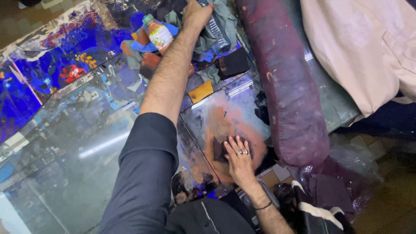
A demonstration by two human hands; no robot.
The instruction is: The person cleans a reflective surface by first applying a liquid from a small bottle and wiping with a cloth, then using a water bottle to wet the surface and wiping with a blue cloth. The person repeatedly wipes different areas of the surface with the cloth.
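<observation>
Head view: stained glass worktop [86, 143] fills the left and centre of the frame. Dark maroon padded roll [286, 86] lies right of centre. Left hand [197, 15], top centre, grips crumpled grey-green cloth [225, 19]. Right hand [238, 158], lower centre, presses flat on small dark leather piece [219, 149].

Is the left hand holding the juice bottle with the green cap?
No: the left hand reaches past the juice bottle and rests on the clear plastic bottle among the rags.
</observation>
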